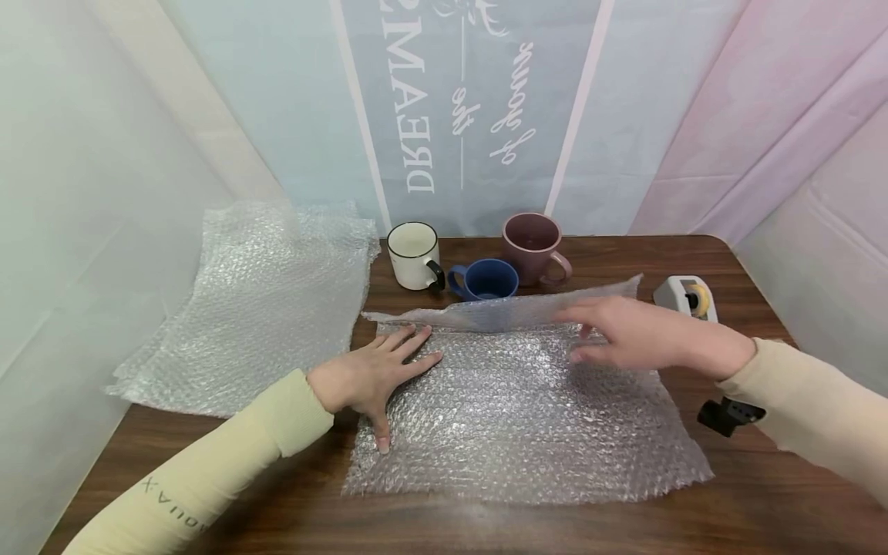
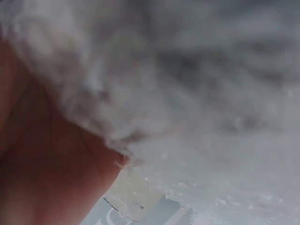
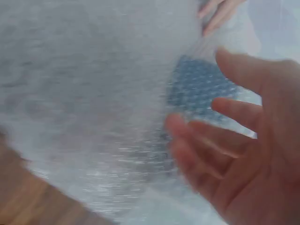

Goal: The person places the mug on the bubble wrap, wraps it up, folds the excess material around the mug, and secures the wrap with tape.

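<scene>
A sheet of bubble wrap [image 1: 499, 432] lies on the wooden table, its far edge raised in a strip. My left hand [image 1: 378, 374] rests on the sheet's left side with fingers spread. Over the far right part is my right hand [image 1: 634, 331], fingers loosely bent; the right wrist view shows nothing pinched between them. Whether its fingertips touch the film I cannot tell. Just beyond the raised edge stands a blue mug [image 1: 491, 277], partly hidden by the film and showing through it in the right wrist view. The left wrist view is mostly blurred film and palm.
A white mug [image 1: 412, 266] with a black handle and a mauve mug [image 1: 529, 254] stand at the table's back edge. More bubble wrap [image 1: 270, 308] lies to the left. At the right is a tape dispenser [image 1: 676, 297]. A printed cloth [image 1: 472, 116] hangs behind.
</scene>
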`<state>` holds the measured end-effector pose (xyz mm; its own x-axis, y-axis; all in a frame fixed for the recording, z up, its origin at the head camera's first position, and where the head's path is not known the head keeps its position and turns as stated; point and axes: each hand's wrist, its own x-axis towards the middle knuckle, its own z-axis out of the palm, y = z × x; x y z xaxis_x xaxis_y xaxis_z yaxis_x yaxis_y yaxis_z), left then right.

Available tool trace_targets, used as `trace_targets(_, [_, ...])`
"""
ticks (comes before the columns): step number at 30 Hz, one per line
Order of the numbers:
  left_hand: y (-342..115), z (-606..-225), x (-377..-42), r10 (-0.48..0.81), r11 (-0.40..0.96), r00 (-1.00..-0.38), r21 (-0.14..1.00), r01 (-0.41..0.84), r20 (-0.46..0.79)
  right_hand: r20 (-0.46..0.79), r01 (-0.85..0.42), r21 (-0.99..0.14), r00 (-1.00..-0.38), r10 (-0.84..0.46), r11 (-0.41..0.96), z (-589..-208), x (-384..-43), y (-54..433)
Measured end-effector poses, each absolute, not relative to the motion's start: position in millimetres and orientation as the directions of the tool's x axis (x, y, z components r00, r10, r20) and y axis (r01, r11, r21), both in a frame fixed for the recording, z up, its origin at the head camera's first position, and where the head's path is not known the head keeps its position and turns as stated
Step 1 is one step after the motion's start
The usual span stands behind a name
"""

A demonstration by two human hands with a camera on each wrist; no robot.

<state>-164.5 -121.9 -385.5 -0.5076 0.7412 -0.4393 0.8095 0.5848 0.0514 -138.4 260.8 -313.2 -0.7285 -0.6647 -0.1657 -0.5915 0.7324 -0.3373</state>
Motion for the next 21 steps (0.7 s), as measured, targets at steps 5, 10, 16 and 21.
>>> trace_targets(5, [-122,-386,-164,0.737,0.588,-0.513,0.044,0.808,-0.441,0.034,-0.647,-0.314,-0.739,-0.673,0.695,-294,-148,233])
trace_targets(10, [-123,-387,-164,0.723,0.598,-0.528,0.023,0.801,-0.446,0.110,-0.655,-0.201,-0.754,-0.647,0.729,-284,-165,204])
trace_targets(16, [-121,-386,-163,0.706,0.614,-0.540,0.016,0.789,-0.459,0.134,-0.664,-0.092,-0.747,-0.651,0.742,-290,-188,174])
trace_targets(21, [-120,-386,-162,0.712,0.605,-0.536,0.009,0.796,-0.453,0.086,-0.655,-0.051,-0.755,-0.651,0.754,-295,-204,158])
